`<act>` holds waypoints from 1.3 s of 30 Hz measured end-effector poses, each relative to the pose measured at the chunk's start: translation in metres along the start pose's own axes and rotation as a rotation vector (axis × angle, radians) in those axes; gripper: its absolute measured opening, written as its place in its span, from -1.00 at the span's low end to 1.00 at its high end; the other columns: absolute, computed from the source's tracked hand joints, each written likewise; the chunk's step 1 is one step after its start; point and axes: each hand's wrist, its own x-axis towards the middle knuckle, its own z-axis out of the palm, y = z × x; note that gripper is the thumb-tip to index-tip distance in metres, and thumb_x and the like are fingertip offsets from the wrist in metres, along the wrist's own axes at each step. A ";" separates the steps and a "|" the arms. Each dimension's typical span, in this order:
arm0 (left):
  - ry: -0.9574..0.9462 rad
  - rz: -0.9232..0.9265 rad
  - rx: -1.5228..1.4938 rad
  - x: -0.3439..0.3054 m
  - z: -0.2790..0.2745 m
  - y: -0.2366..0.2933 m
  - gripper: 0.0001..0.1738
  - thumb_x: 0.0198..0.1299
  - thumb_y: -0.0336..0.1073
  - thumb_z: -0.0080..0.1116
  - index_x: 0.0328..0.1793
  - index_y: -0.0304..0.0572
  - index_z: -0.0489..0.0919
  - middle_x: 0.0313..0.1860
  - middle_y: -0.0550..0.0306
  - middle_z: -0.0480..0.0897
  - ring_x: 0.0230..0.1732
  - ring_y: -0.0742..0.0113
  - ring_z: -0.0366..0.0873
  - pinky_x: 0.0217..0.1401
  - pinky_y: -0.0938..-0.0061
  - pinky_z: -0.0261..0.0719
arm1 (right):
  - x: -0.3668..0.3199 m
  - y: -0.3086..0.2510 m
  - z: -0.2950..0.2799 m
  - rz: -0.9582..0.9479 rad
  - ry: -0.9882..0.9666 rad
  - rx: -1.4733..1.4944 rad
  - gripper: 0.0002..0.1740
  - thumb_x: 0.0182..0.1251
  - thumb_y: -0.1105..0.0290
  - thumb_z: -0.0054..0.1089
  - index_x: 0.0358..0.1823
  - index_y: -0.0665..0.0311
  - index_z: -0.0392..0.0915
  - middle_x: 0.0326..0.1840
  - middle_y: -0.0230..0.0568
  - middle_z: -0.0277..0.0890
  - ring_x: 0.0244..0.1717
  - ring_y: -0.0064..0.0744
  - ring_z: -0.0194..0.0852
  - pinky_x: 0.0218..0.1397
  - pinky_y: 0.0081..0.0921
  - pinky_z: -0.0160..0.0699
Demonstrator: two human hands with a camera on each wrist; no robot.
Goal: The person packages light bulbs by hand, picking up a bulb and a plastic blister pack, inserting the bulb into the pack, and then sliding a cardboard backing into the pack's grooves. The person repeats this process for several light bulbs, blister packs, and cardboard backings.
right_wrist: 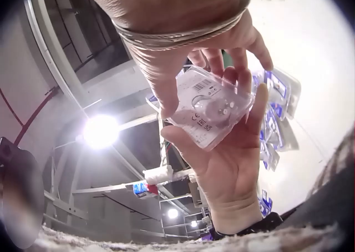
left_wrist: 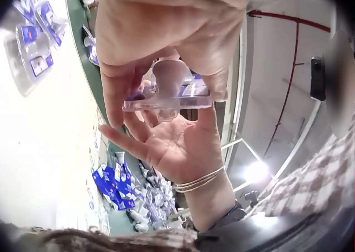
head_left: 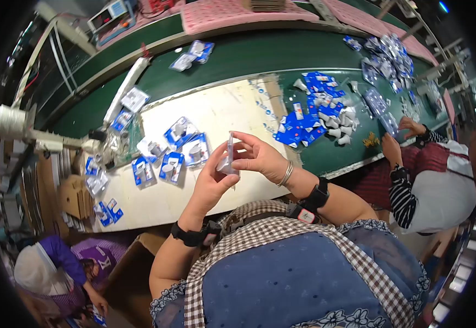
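Observation:
Both hands hold one clear plastic blister pack (head_left: pixel 226 163) upright above the bench, in front of the apron. The left hand (head_left: pixel 214 179) grips it by one side with fingers and thumb; the right hand (head_left: pixel 261 159) pinches the opposite edge. In the left wrist view a rounded white part shows inside the pack (left_wrist: pixel 169 80), with a blue printed card behind it. The right wrist view shows the back of the pack (right_wrist: pixel 206 107), with printed text and a barcode under the plastic.
Several filled blister packs (head_left: pixel 171 167) lie on the pale board (head_left: pixel 221 109) to the left. Blue cards (head_left: pixel 298 128) and white parts (head_left: pixel 344 126) are heaped on the green bench at right. Another person's hands (head_left: pixel 399 136) work at the far right; a further person (head_left: pixel 57 268) sits lower left.

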 end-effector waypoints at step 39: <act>-0.019 0.010 0.088 0.054 0.050 -0.017 -0.15 0.09 -0.31 0.33 0.48 -0.17 0.12 0.14 0.07 0.45 0.06 0.36 0.45 0.07 0.49 0.49 | -0.030 -0.040 -0.053 -0.031 0.250 -0.091 -0.84 0.22 0.40 0.24 -0.29 0.38 0.60 -0.40 -0.29 0.60 -0.45 -0.58 0.57 -0.34 -0.67 0.59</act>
